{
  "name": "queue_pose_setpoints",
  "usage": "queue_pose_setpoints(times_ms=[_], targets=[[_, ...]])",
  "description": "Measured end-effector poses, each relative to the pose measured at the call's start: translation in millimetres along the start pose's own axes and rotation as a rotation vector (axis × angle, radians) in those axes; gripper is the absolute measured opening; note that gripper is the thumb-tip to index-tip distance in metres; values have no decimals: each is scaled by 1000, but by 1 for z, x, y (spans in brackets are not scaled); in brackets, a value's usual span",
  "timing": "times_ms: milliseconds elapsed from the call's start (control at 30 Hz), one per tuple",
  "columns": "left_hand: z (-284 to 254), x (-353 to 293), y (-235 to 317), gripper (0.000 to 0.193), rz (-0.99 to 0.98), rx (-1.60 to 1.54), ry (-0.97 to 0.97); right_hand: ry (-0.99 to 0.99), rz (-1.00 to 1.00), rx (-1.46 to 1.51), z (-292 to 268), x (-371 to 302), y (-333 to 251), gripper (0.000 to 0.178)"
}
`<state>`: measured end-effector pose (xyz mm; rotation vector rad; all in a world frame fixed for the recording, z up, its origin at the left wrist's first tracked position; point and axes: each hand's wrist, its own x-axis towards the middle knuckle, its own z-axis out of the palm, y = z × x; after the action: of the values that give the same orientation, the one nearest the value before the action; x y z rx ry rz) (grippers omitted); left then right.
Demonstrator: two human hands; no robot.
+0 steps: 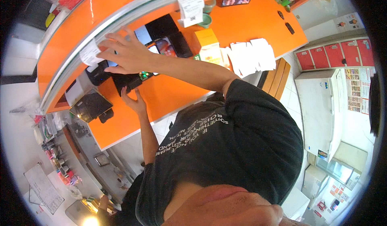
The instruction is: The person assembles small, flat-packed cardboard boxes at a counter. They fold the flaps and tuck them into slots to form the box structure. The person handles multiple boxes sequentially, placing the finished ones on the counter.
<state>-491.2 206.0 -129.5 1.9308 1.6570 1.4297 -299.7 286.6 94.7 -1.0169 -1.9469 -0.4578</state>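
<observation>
My right arm reaches left across the orange counter (161,93). My right hand (125,52) is above several phones and devices, its fingers spread and fingertips at the edge of a white paper slip (89,53) on the metal rail (121,16). Closer to me, my left hand (135,102) has its fingers apart, the tips against the near edge of a small black device (131,83). A lit phone (165,46) lies beyond my right forearm. My right hand partly hides the screens under it. How firmly either hand touches is unclear.
Another printed slip (189,6) hangs from the rail. An orange-and-white box (207,42) and white paper sheets (252,57) are on the counter's right; green cups (205,20) stand farther back. A dark box-shaped device (92,105) sits at the left end. Another person's hand (104,202) shows at lower left.
</observation>
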Motion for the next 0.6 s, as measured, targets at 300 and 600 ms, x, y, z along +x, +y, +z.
queue_pose_setpoints(times_ms=[300, 600], targets=[[32, -114, 117, 46, -131, 32, -76, -425, 487, -336, -224, -278, 227, 34], [174, -130, 278, 43, -43, -179, -218, -956, 820, -97, -344, -473, 356, 89]])
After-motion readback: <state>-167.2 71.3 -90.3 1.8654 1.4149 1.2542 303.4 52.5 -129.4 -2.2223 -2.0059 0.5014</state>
